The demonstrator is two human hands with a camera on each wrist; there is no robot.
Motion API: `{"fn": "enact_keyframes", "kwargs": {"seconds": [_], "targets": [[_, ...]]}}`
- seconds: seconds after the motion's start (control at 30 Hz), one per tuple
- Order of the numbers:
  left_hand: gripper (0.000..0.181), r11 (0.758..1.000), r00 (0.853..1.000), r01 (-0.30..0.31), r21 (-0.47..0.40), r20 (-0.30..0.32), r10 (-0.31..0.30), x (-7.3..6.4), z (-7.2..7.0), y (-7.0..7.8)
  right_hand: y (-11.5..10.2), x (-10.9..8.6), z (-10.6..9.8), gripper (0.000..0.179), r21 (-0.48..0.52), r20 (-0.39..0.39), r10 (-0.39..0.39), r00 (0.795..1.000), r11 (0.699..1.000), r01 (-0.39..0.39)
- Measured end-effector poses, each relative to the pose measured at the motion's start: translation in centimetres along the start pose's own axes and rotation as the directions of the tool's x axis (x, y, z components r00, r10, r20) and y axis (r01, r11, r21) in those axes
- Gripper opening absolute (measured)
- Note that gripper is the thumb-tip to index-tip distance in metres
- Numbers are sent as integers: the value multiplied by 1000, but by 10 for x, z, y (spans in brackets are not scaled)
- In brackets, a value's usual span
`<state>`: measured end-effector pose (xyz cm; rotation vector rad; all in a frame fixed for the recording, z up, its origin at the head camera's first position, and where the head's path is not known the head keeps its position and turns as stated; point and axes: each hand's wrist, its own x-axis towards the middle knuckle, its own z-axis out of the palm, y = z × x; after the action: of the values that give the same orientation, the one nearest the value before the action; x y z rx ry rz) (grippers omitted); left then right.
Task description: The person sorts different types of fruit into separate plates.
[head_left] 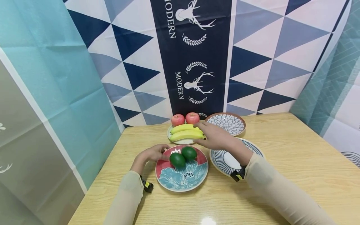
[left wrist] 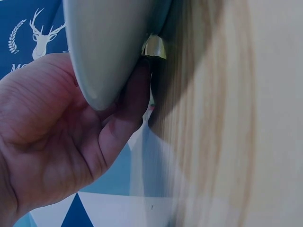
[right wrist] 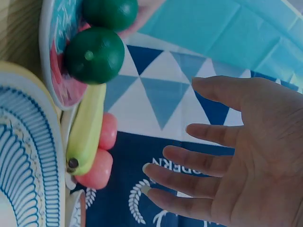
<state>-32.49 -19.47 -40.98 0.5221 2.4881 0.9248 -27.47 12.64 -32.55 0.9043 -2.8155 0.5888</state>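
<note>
A red plate with a blue flower (head_left: 182,181) bears two dark green fruits, which look like avocados (head_left: 177,160). My left hand (head_left: 153,152) grips its left rim, with fingers under the edge, as the left wrist view shows at the plate's pale side (left wrist: 102,56). Over the right end of two yellow bananas (head_left: 185,135) hovers my right hand (head_left: 215,136), fingers spread and holding nothing. In the right wrist view the spread right hand (right wrist: 255,151) is apart from the banana (right wrist: 87,132). The bananas lie on a small pale plate (head_left: 184,141) with two red apples (head_left: 192,118) behind them.
A blue-and-white patterned plate (head_left: 220,161) lies under my right forearm, partly hidden by it. Behind it is a brown-rimmed plate with a petal pattern (head_left: 225,123). Patterned cloth (head_left: 194,59) hangs along the back edge of the wooden table (head_left: 295,162).
</note>
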Motion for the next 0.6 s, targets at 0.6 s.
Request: {"fn": "enact_keyframes", "kwargs": {"seconds": [0.6], "targets": [[31, 999, 999, 46, 9, 5, -46, -1, 0, 1, 30, -11, -21, 66, -5, -68, 67, 995, 998, -67]]}}
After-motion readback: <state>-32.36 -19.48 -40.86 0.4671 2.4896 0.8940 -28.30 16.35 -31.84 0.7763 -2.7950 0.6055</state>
